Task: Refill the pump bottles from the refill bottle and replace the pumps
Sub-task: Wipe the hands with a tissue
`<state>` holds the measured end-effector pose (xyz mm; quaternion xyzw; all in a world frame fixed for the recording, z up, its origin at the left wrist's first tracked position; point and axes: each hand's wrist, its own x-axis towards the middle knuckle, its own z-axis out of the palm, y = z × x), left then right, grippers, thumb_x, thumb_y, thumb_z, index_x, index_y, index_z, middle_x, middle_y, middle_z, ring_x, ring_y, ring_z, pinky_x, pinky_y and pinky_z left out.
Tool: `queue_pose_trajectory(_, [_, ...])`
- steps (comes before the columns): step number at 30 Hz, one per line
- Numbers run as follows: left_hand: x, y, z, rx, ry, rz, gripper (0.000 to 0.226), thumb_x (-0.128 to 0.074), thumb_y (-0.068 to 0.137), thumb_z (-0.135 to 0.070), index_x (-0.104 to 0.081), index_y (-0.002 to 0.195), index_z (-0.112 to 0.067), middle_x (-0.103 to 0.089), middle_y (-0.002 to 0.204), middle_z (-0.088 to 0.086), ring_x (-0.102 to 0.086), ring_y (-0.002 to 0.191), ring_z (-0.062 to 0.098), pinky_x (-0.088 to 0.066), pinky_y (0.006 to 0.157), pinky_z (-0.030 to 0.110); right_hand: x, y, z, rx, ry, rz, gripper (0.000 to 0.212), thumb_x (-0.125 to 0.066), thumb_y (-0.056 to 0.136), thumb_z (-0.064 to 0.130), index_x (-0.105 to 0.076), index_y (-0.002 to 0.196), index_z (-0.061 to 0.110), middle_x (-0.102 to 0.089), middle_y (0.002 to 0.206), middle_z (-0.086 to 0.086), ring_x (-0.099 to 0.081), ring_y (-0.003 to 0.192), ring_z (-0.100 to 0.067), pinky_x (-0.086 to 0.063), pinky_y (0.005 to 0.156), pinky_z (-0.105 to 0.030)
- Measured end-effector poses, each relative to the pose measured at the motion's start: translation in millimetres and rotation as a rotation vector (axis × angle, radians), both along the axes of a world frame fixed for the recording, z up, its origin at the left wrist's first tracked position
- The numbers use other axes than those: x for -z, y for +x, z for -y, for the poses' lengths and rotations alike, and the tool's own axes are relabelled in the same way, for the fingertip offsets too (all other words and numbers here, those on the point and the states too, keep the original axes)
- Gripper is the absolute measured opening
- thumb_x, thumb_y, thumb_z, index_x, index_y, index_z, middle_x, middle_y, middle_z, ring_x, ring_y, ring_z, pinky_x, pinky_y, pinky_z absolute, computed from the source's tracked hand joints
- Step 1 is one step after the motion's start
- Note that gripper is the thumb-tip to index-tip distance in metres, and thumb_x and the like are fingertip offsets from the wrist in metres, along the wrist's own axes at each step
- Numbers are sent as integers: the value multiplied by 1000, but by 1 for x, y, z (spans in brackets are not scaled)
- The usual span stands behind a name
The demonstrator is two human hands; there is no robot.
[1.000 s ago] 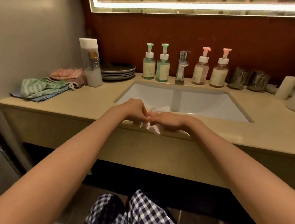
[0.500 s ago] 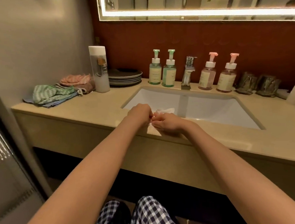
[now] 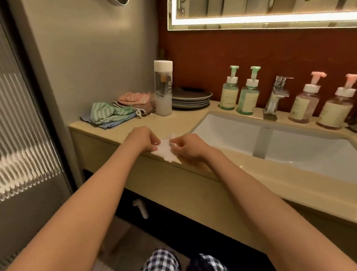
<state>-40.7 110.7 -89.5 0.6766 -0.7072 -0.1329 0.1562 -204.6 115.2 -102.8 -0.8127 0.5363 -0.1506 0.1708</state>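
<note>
A white tissue (image 3: pixel 165 151) is held at the near edge of the desk (image 3: pixel 183 120), just left of the sink (image 3: pixel 224 129). It is pinched from the left by the left hand (image 3: pixel 144 138) and from the right by the right hand (image 3: pixel 189 147), the fingers of both curled onto its far edge. It appears to be drawn out flat between them, probably so that drips can be caught or wiped; its exact purpose cannot be told.

The refill bottle (image 3: pixel 163 89) is stood upright and capped at the far left of the desk, touched by neither hand, with pale liquid seen in its lower part. It is kept beside a stack of plates (image 3: pixel 191 98) and some folded cloths (image 3: pixel 111 114), well clear of the basin.

Four pump bottles are lined along the far edge against the wall: two green pump bottles (image 3: pixel 240 91) left of the tap (image 3: pixel 276 94) and two pink pump bottles (image 3: pixel 323 102) right of it. Every pump is seated. Whether pouring is finished or not yet begun cannot be judged from this arrangement.
</note>
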Motion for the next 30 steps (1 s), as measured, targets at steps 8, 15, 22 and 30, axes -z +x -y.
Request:
queue_pose_trajectory(8, [-5,33,-4,-76,52,228,29,-50,91,-16,-65,115,-11,-63,117,10,-58,102,26,-44,80,30,-1,59,1,-180,-63,-211,29,-36,99,25,-58,99,6,-58,111,-22,-54,98,-32,-39,79,-34])
queue_pose_trajectory(15, [15,45,18,-139,29,390,36,-34,99,-26,-58,114,-3,-58,120,18,-52,111,34,-40,91,38,-3,89,26,-215,-26,-248,38,-30,101,22,-51,123,0,-49,129,-23,-47,115,-32,-36,88,-32])
queue_pose_trajectory(22, [24,58,67,-104,15,611,37,-32,101,-20,-36,137,-11,-45,134,12,-47,121,30,-33,99,41,-9,108,76,-203,-31,-294,39,-28,101,23,-52,125,3,-48,133,-19,-45,119,-30,-35,95,-33])
queue_pose_trajectory(30, [10,55,127,-39,102,482,39,-22,103,-25,-41,130,-5,-46,136,16,-45,123,31,-32,100,40,-15,102,131,-181,-4,-316,42,-24,103,28,-47,127,3,-46,134,-20,-43,121,-31,-34,94,-35])
